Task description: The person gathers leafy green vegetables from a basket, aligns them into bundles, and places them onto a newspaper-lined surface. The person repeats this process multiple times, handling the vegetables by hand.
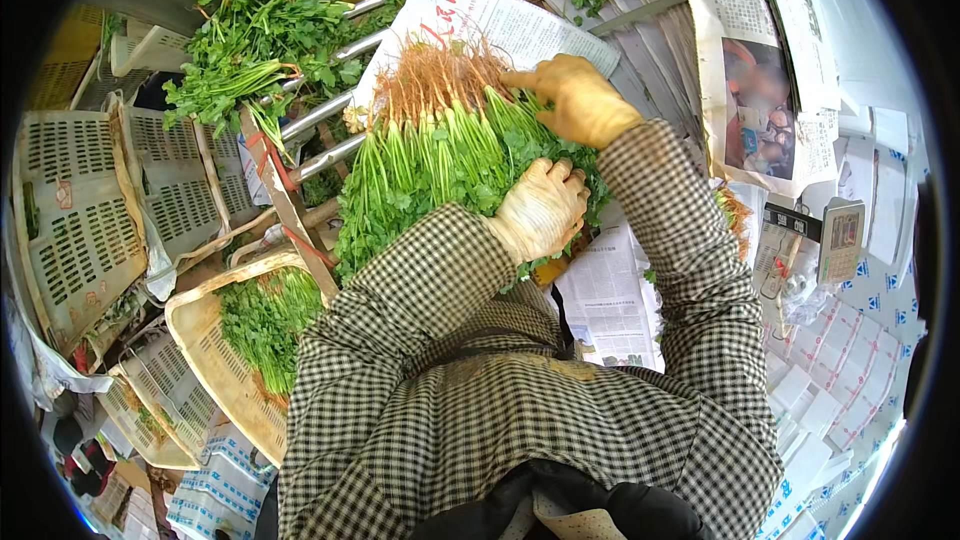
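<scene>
A wide row of coriander (442,157) lies before me, brown roots at the far side and green leaves towards my body. Its root ends rest over a printed newspaper sheet (517,22). My left hand (540,206) is curled around the leaves at the row's right part, its fingertips partly hidden. Just beyond it, my right hand (577,99) reaches over the right end of the row. Its index finger stretches out to the roots, with a gap between it and the lower fingers. I see nothing held in that hand.
Loose coriander (251,45) is heaped on metal rails (326,116) at the far left. A plastic basket (214,345) holding more coriander stands by my left arm, near other crates (79,202). Newspapers (761,75) are stacked on the right, beside a small device with a keypad (841,240).
</scene>
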